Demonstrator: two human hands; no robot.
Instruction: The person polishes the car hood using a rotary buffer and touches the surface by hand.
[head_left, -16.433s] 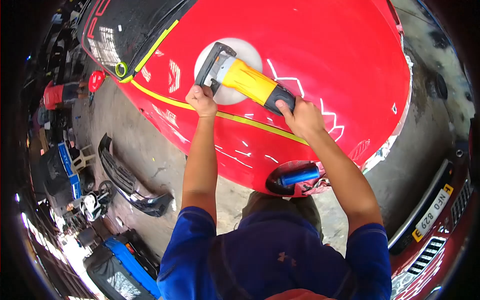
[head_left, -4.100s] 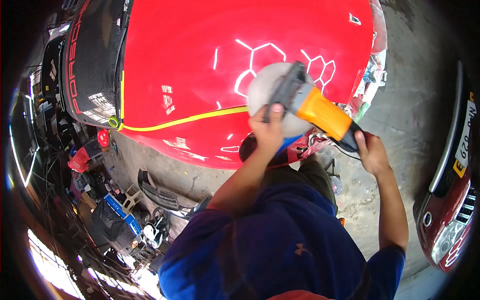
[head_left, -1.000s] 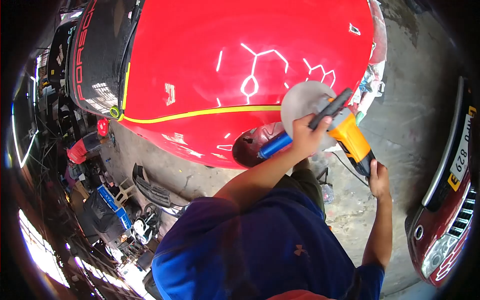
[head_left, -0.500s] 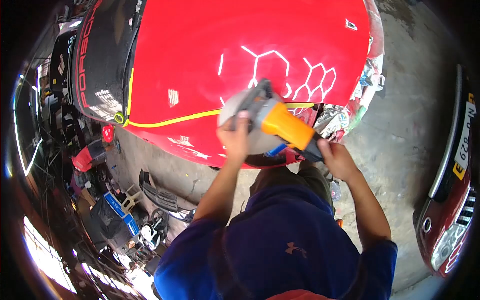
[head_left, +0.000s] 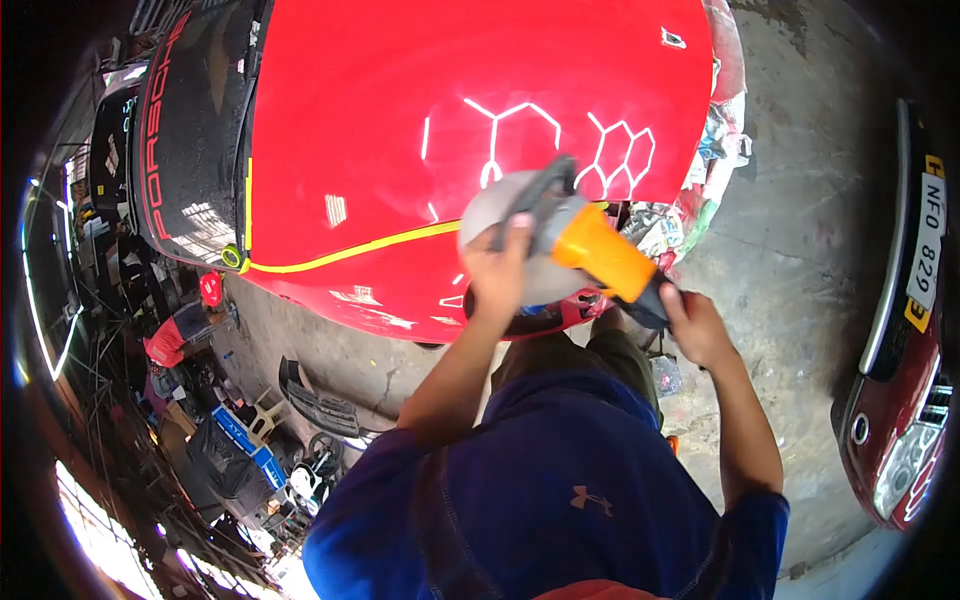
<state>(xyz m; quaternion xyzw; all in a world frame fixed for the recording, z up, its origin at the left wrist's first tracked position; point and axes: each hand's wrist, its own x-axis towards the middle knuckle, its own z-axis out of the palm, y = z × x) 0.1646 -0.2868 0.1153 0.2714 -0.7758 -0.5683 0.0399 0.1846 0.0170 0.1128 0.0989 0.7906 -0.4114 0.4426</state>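
An orange and black polisher [head_left: 603,257] with a broad pale pad [head_left: 545,283] is between my two hands, over the near front corner of a red car hood [head_left: 380,90]. My left hand [head_left: 496,276] is closed round its black front handle. At the back end, my right hand [head_left: 698,325] grips the black rear handle. Whether the pad touches the paint cannot be made out. Yellow masking tape [head_left: 372,243] runs along the seam between the hood and the red fender [head_left: 340,290].
Crumpled masking paper [head_left: 655,232] covers the car's front end. A dark red vehicle [head_left: 900,430] stands at right. On the left, a person in a red cap [head_left: 211,289] is low among clutter, near a detached dark car part [head_left: 318,400] on the concrete floor [head_left: 790,230].
Both hands have carried the polisher right, towards the car's front end. The view has shifted slightly, so the car appears further left.
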